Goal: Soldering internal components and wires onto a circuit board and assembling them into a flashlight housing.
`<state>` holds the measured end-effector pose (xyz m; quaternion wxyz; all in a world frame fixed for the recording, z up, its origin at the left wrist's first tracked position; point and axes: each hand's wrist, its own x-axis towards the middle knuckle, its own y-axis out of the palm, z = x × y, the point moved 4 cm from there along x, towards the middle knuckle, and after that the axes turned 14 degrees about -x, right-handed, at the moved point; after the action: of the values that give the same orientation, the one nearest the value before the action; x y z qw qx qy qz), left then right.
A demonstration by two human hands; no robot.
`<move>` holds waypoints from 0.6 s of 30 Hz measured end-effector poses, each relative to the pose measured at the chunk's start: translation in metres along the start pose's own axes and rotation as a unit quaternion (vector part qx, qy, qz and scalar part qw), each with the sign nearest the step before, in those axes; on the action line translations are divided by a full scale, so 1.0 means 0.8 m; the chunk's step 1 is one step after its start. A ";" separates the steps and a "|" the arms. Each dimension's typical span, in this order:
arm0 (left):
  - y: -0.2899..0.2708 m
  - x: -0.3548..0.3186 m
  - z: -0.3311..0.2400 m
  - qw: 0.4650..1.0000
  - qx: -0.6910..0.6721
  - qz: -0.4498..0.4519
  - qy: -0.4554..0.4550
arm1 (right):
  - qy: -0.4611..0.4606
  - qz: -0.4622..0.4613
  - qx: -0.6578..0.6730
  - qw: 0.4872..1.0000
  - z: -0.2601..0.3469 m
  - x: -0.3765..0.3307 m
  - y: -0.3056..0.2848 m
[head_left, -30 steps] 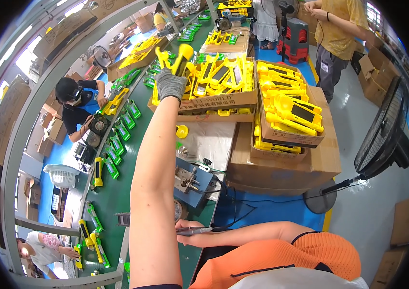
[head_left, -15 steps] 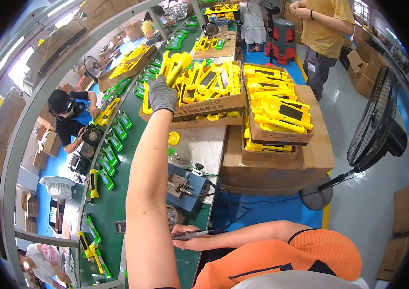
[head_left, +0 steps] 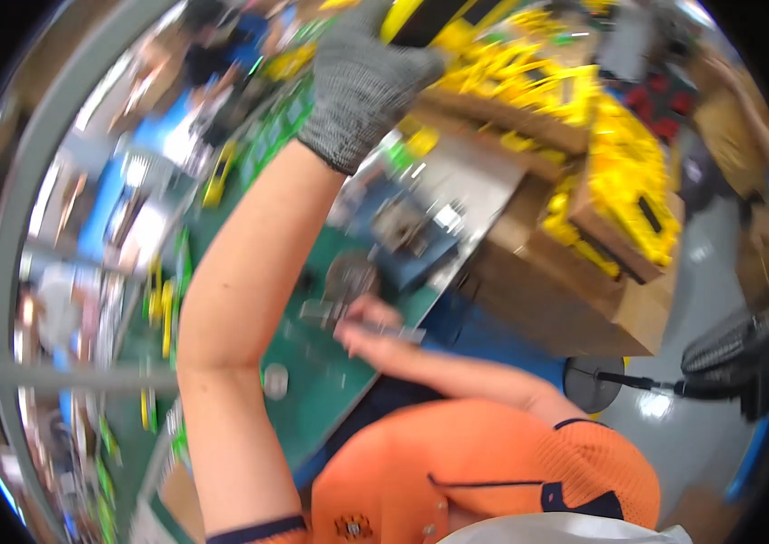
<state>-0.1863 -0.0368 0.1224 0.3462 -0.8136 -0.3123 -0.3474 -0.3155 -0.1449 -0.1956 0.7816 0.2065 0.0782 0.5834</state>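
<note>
My left hand (head_left: 362,86), in a grey knitted glove, reaches to the top edge of the view. It is closed on a yellow plastic housing (head_left: 443,23) with a black panel; part of hand and housing lies beyond the edge. My bare right hand (head_left: 371,331) is low over the green bench, its fingers wrapped round a slim grey tool (head_left: 321,314), whose kind the blur hides. A blue metal fixture (head_left: 411,240) stands on the bench just beyond the right hand, next to a round dark object (head_left: 350,275).
Cardboard boxes (head_left: 620,304) heaped with yellow housings (head_left: 633,172) stand to the right of the bench. A floor fan (head_left: 733,363) is at the far right. Green and yellow parts (head_left: 162,299) lie along the bench's left side, beside a grey metal frame (head_left: 8,218).
The view has swung and blurred. My left hand now appears nearer the top edge, away from the box, with the yellow housing in it. My right hand still grips the grey tool.
</note>
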 end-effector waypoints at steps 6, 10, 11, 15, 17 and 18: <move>-0.220 -0.213 -0.159 0.976 0.128 -0.159 -0.075 | 0.007 0.003 -0.161 0.987 0.025 0.008 0.000; -0.325 -0.385 -0.191 0.898 0.119 -0.356 -0.229 | -0.003 -0.002 -0.174 0.985 0.024 -0.002 0.016; -0.342 -0.419 -0.189 0.884 0.186 -0.335 -0.267 | -0.010 -0.005 -0.171 0.985 0.022 -0.004 0.019; -0.405 -0.508 -0.132 0.833 0.230 -0.315 -0.393 | -0.017 -0.014 -0.169 0.985 0.024 -0.012 0.023; -0.428 -0.519 -0.086 0.844 0.302 -0.228 -0.379 | -0.015 -0.027 -0.178 0.983 0.021 -0.012 0.022; -0.433 -0.522 -0.063 0.863 0.315 -0.200 -0.341 | -0.010 -0.033 -0.181 0.983 0.021 -0.013 0.024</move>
<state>-0.6984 0.0079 -0.0580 0.3793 -0.6489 -0.6595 0.0073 -0.3290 -0.1540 -0.1735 0.8254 0.0653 -0.0298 0.5600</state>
